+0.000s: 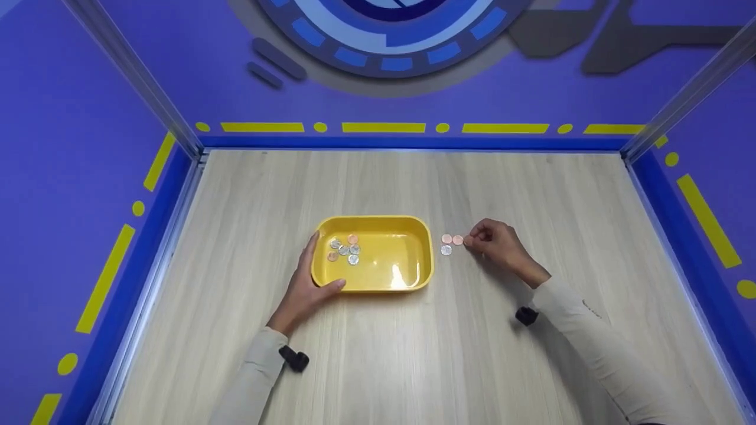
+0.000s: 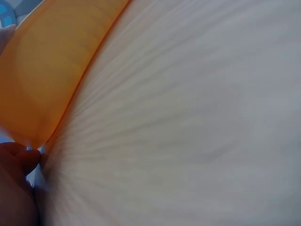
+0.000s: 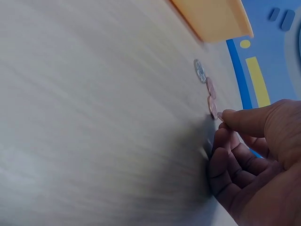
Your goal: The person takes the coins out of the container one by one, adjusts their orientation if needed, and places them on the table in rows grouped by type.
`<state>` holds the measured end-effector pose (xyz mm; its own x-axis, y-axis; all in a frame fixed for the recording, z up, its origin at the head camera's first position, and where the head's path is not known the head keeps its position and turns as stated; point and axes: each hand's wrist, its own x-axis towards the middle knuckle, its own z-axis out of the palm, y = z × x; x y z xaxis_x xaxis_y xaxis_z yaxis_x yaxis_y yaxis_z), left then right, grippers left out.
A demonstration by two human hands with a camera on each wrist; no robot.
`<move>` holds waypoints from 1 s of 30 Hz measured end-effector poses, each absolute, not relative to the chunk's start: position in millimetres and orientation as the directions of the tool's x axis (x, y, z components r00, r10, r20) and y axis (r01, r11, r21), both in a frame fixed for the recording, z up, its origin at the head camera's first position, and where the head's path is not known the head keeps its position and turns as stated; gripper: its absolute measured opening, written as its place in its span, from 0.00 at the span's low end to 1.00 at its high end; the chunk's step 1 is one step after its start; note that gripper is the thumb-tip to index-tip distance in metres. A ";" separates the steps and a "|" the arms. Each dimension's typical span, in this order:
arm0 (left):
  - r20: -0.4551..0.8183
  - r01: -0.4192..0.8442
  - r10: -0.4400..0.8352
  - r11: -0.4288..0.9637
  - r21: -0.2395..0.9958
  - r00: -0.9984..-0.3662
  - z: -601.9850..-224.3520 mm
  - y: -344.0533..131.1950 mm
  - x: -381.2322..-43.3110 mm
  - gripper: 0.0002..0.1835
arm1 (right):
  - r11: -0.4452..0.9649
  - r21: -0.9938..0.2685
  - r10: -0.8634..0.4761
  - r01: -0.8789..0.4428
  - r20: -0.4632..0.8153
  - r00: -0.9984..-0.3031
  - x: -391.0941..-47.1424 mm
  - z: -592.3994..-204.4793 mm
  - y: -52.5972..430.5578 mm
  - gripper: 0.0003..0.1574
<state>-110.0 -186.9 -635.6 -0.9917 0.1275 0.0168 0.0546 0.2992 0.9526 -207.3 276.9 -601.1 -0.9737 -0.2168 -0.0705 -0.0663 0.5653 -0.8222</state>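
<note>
A yellow plastic tray (image 1: 384, 260) stands on the table with several copper and silver coins (image 1: 344, 250) in its left half. My left hand (image 1: 304, 290) grips the tray's left end, thumb at the front rim and fingers along the left side. To the right of the tray, my right hand (image 1: 501, 247) pinches a copper coin (image 3: 220, 116) between thumb and forefinger, low at the tabletop. Beside it lie two copper coins (image 1: 452, 239) in a row, with a silver coin (image 1: 446, 250) in front of the left one. The right hand's other fingers are curled; a pale glint beneath them is unclear.
The light wood table (image 1: 378, 354) is bounded by blue panels (image 1: 378, 106) at the back and sides, with metal rails (image 1: 147, 260) along the edges. Each wrist carries a small black camera (image 1: 294, 358).
</note>
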 end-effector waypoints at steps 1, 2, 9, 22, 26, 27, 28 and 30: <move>0.019 0.056 0.125 0.299 0.953 -0.992 -635.8 -186.9 -109.9 0.65 | 0.567 -0.821 -0.215 -0.063 -0.073 -0.974 -207.2 -601.6 277.6 0.09; 0.020 0.057 0.122 0.300 0.952 -0.992 -636.0 -186.8 -109.9 0.65 | 0.569 -0.820 -0.211 -0.060 -0.075 -0.975 -207.0 -602.1 277.9 0.09; 0.031 0.063 0.113 0.290 0.955 -0.993 -638.0 -186.9 -109.9 0.67 | 0.585 -0.808 -0.199 -0.071 -0.058 -0.978 -205.6 -604.3 275.2 0.09; 0.028 0.064 0.121 0.303 0.951 -0.992 -636.4 -187.5 -108.6 0.67 | 0.625 -0.767 -0.174 -0.149 0.049 -0.984 -202.7 -612.6 271.8 0.05; 0.018 0.055 0.121 0.311 0.949 -0.992 -636.0 -187.4 -108.4 0.67 | 0.635 -0.756 -0.173 -0.155 0.056 -0.983 -202.6 -614.1 271.7 0.05; 0.017 0.055 0.122 0.312 0.948 -0.992 -635.9 -187.4 -108.8 0.67 | 0.638 -0.753 -0.175 -0.160 0.060 -0.983 -202.3 -613.9 271.8 0.05; 0.016 0.054 0.122 0.312 0.949 -0.992 -635.9 -187.6 -108.8 0.67 | 0.640 -0.751 -0.176 -0.162 0.062 -0.982 -202.2 -614.1 271.5 0.06; 0.015 0.053 0.123 0.309 0.950 -0.992 -636.3 -188.0 -109.0 0.67 | 0.642 -0.747 -0.182 -0.171 0.068 -0.981 -201.8 -614.2 271.1 0.06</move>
<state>-109.0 -188.0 -636.3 -0.9923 0.1231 0.0151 0.0528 0.3093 0.9495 -201.8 271.1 -614.2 -0.9809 -0.1822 0.0683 -0.1713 0.6422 -0.7471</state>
